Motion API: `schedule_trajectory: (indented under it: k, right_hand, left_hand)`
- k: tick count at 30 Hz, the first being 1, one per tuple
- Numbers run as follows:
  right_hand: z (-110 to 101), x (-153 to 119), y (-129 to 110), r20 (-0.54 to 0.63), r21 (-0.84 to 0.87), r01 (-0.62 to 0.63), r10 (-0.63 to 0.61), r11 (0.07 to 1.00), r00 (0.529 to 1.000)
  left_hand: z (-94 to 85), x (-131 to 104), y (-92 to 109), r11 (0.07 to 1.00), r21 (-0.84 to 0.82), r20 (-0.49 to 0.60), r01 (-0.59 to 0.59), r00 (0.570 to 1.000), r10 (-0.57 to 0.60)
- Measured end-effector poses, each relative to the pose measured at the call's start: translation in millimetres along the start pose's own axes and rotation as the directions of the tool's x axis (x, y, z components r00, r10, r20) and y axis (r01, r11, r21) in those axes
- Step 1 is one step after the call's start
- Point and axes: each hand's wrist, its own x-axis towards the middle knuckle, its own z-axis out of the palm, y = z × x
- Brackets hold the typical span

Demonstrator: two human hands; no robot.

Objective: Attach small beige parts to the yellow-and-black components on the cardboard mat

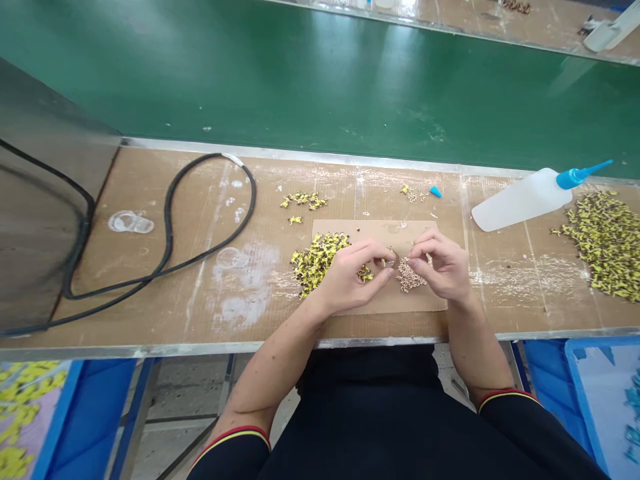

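My left hand (353, 277) pinches a small yellow-and-black piece (384, 263) between thumb and forefinger. Just to its right, my right hand (444, 265) is closed in a pinch too, the fingertips apart from the left ones; whatever it holds is too small to make out. Below and between the hands lies a heap of tiny pinkish-beige parts (411, 279) on a cardboard sheet (380, 230). A pile of small yellow-and-black pieces (317, 260) lies left of my left hand, partly hidden by it.
Several yellow pieces (303, 199) and a blue cap (435, 191) lie further back. On the right are a white squeeze bottle (523, 199) and a large yellow heap (610, 243). A black cable (167, 220) loops on the left. Behind runs a green belt (300, 87); blue crates (95, 413) stand below.
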Motion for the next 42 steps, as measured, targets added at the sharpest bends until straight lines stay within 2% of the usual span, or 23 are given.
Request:
schedule_trajectory:
  k: [5,12,17,22,36,39,42]
  right_hand:
    - [-13,2,9,0.062,-0.143,0.012,-0.003,0.99,0.998]
    - [-10,1,16,0.154,-0.283,-0.011,0.057,0.959,0.986]
    - [-7,0,19,0.234,-0.359,-0.035,0.126,0.933,0.964]
    - [-5,-1,22,0.266,-0.433,-0.048,0.178,0.9,0.947]
    - [-5,0,20,0.294,-0.455,-0.087,0.242,0.886,0.925]
    - [-6,2,17,0.281,-0.418,-0.085,0.218,0.904,0.935]
    - [-8,4,12,0.22,-0.305,-0.082,0.154,0.949,0.963]
  left_hand:
    - [-2.6,0,-5,0.999,-0.004,-0.032,-0.033,0.999,0.033]
    - [-2.5,-5,-13,0.992,-0.028,-0.209,0.123,0.97,-0.126]
    - [-13.3,-1,-14,0.993,0.05,-0.27,0.103,0.959,-0.086]
    - [-17.7,1,-14,0.995,0.052,-0.307,0.088,0.949,-0.068]
    - [-18.4,2,-11,0.994,0.089,-0.3,0.056,0.954,-0.026]
    - [-18.6,2,-11,0.993,0.099,-0.296,0.059,0.955,-0.027]
    - [-16.0,2,-10,0.995,0.069,-0.282,0.067,0.958,-0.045]
